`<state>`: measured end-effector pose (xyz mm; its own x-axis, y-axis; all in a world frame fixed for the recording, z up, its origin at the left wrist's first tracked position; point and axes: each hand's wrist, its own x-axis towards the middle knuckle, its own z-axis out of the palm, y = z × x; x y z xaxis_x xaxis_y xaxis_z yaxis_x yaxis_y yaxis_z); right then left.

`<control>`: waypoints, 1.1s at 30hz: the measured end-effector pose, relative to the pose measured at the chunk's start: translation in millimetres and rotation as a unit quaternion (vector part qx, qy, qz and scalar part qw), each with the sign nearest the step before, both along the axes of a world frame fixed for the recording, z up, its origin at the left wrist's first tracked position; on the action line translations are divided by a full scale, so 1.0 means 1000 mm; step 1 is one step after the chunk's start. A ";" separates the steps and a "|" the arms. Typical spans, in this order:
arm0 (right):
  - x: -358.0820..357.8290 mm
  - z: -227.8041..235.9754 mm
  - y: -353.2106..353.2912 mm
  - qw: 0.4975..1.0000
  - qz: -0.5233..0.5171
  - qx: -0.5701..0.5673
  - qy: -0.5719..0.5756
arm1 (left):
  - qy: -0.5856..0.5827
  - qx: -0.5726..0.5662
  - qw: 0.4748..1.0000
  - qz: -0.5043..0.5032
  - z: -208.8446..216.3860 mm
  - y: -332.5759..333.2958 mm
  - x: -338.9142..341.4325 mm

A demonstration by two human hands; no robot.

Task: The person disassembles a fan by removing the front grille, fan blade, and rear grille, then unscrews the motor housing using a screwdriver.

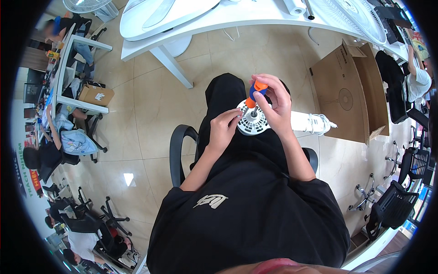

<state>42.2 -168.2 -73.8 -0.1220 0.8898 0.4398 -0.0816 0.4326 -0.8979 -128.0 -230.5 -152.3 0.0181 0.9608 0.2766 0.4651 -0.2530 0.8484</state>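
A white fan motor housing [253,129] with a round, slotted face and a central shaft rests on my lap. My right hand [279,106] grips an orange and blue screwdriver [251,101] by its handle, its shank pointing down at the housing's left part. Beside the screwdriver's tip, my left hand [222,129] has its fingertips closed together at the housing's upper left rim. Whatever these fingers pinch is too small to make out. The fan's white neck [299,121] extends to the right, under my right wrist, with a white cord [316,123] bundled around its end.
An open cardboard box [340,93] stands on the floor to the right. Ahead is a white table [237,17] bearing a white fan base, a paper roll [295,7] and a fan grille [353,18]. I sit in a black armchair [179,153]. Other people sit at desks on both sides.
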 end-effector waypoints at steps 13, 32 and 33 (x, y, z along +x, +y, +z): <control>-0.001 0.000 -0.001 1.000 -0.004 0.004 -0.008 | 0.007 0.004 1.000 -0.003 0.002 -0.001 0.000; -0.002 0.001 -0.004 1.000 -0.011 0.014 -0.020 | 0.036 0.018 0.999 -0.014 0.002 -0.001 -0.002; -0.002 0.000 -0.004 0.999 -0.015 0.016 -0.025 | 0.041 0.026 0.999 -0.020 0.002 0.000 -0.002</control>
<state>40.5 -172.2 -73.5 -0.1183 0.8787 0.4625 -0.0234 0.4632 -0.8860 -129.8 -230.9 -150.2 0.0810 0.9435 0.3212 0.5213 -0.3148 0.7932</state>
